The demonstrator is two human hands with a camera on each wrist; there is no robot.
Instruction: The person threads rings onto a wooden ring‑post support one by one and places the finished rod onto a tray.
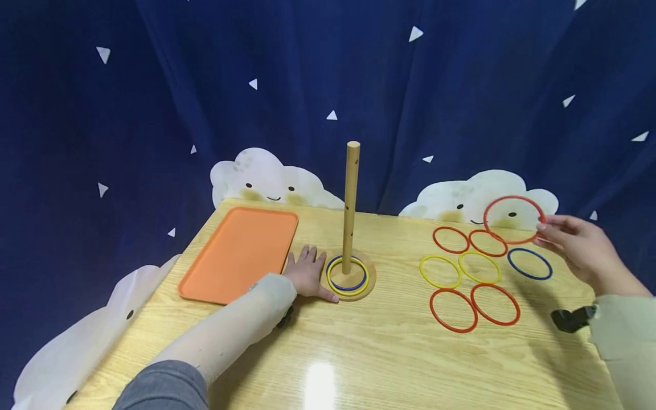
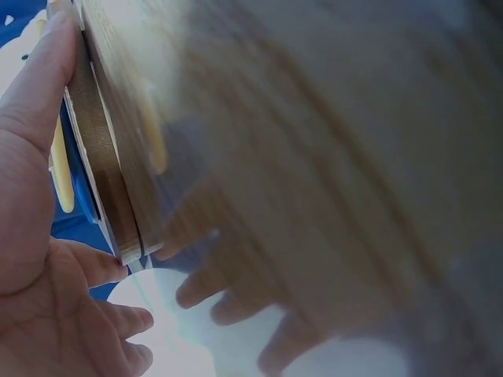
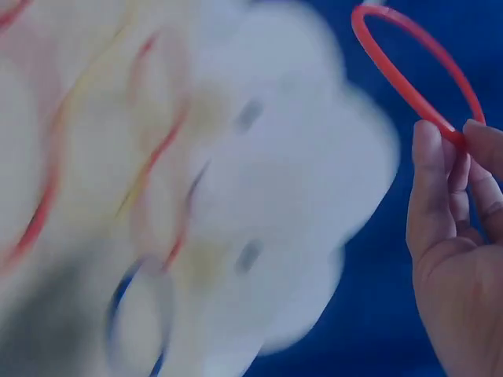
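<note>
My right hand (image 1: 586, 245) pinches a red ring (image 1: 514, 197) between thumb and fingers, raised at the far right. In the right wrist view, the thumb and fingertips meet on the lower edge of this ring (image 3: 401, 82). With fingers spread, my left hand (image 1: 306, 273) rests against the left side of a round wooden base (image 1: 372, 276), its thumb by the front edge. An upright wooden pole (image 1: 351, 199) rises from that base. Around the pole's foot lie a yellow ring (image 1: 348, 294) and a blue ring (image 1: 365, 281).
Right of the pole, several red rings (image 1: 433, 307), two yellow rings (image 1: 421, 270) and a blue ring (image 1: 530, 278) lie flat on the wooden table (image 1: 389, 353). An orange tray (image 1: 241, 250) sits at the left. Behind the table hangs a dark blue curtain (image 1: 292, 51).
</note>
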